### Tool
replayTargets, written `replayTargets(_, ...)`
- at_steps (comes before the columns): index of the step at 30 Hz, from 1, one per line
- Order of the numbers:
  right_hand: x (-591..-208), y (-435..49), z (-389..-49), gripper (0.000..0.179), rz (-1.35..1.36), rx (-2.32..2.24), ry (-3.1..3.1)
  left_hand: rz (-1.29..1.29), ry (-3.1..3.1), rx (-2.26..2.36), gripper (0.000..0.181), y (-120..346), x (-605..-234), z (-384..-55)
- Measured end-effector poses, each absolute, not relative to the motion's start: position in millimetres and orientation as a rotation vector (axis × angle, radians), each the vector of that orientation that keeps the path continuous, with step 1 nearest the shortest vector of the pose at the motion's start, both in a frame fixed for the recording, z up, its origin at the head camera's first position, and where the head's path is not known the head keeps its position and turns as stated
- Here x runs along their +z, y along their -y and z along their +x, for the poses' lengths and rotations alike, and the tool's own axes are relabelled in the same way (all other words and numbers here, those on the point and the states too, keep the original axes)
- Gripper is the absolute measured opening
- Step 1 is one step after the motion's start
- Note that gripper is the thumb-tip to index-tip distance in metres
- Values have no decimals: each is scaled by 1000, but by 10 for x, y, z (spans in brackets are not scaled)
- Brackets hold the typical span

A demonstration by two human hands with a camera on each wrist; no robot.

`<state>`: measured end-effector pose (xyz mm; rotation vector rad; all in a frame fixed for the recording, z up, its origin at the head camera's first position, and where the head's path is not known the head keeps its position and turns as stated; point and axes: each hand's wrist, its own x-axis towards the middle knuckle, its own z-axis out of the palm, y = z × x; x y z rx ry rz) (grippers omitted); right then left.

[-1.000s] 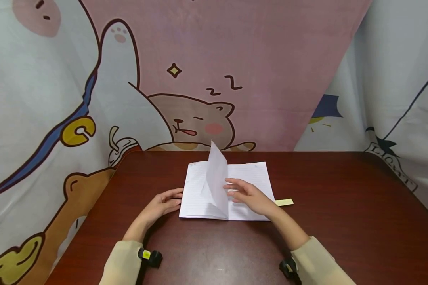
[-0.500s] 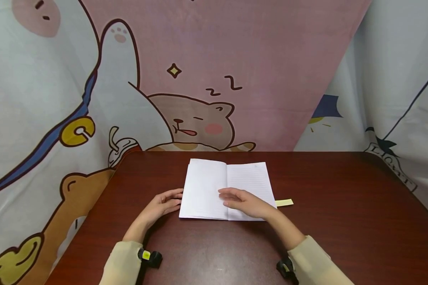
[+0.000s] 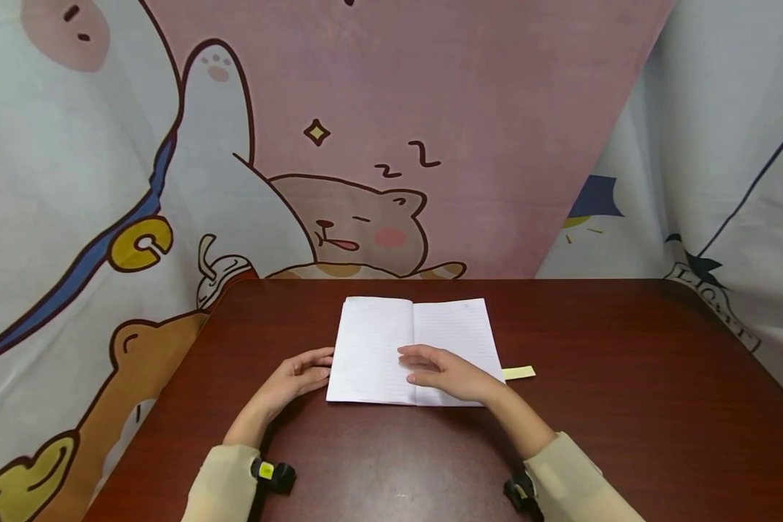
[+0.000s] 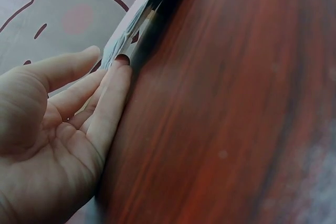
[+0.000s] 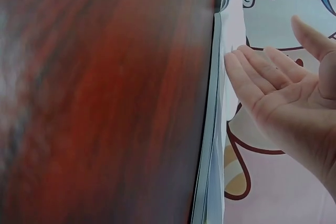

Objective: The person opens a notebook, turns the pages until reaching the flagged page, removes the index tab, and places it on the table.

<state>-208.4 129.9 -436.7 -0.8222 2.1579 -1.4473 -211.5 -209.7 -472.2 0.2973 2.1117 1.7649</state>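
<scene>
An open notebook (image 3: 373, 348) with white ruled pages lies flat on the dark red-brown wooden table (image 3: 600, 435). At its left edge is my left hand (image 3: 296, 377), fingers extended. In the left wrist view, that hand's fingertips (image 4: 122, 67) meet the notebook's edge (image 4: 123, 35) low by the table, while the thumb stays apart above. My right hand (image 3: 446, 371) is over the right page near the centre fold, fingers loosely extended and gripping nothing. The right wrist view shows its fingertips (image 5: 231, 59) at the paper, with the thumb spread away.
A pale yellow strip (image 3: 519, 373) sticks out from the notebook's right side. Behind the table hangs a cartoon-printed cloth (image 3: 483, 145). Small black cameras are strapped at the left sleeve (image 3: 225, 482) and right sleeve (image 3: 574, 478).
A page that stood upright near the fold has turned over to the left and settled flat. My right hand has shifted slightly left and nearer. The left hand has stayed in place.
</scene>
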Motion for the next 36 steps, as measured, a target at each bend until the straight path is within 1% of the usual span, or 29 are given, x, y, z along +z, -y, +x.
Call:
replayTargets(5, -4344, -1341, -2096, 55, -828, -1514, -2185, 290, -2117, 1762, 57, 2099, -4726, -2112)
replayTargets(11, -4322, -1431, -2133, 50, -790, -1581, -2211, 295, -2103, 1768, 57, 2106, -4729, -2110)
replayTargets(20, -4272, -1600, -2165, 48, -704, -1638, -2279, 277, -2110, 1764, 56, 2104, -4728, -2100)
replayTargets(27, -4259, -1742, -2174, 42, -687, -1707, -2353, 278, -2105, 1773, 56, 2097, -4716, -2102)
replayTargets(36, -4258, -1924, -2196, 41, -639, -1765, -2447, 281, -2108, 1770, 56, 2092, -4706, -2099)
